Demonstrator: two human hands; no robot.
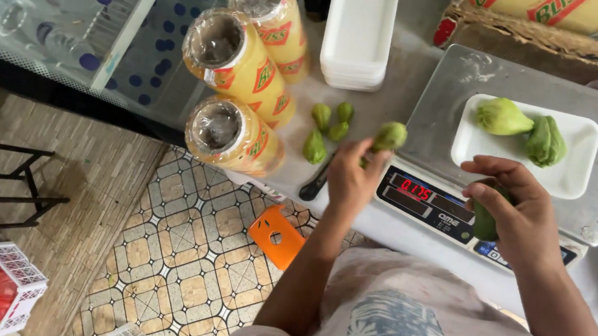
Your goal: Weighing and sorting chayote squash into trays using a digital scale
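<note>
Left hand: our left hand (pixel 350 178), mid-frame, fingers pinched round a small green fruit (pixel 390 135) lifted at the scale's left edge.
Right hand: our right hand (pixel 516 210), lower right, curled tight on a darker green fruit (pixel 484 219) over the scale's display.
Fruit: pale green, wrinkled, pear-shaped.
Tray: white foam tray (pixel 573 168) on the scale (pixel 454 95) carries two more.
Counter: four loose fruits (pixel 327 129) and a black-handled knife (pixel 315 183) at centre.
Room: patterned tile floor (pixel 184 266) lower left.

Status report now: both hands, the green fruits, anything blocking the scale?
Left hand holds one green fruit. Right hand holds another over the scale. White tray on the scale carries two fruits. Nothing blocks it.
</note>
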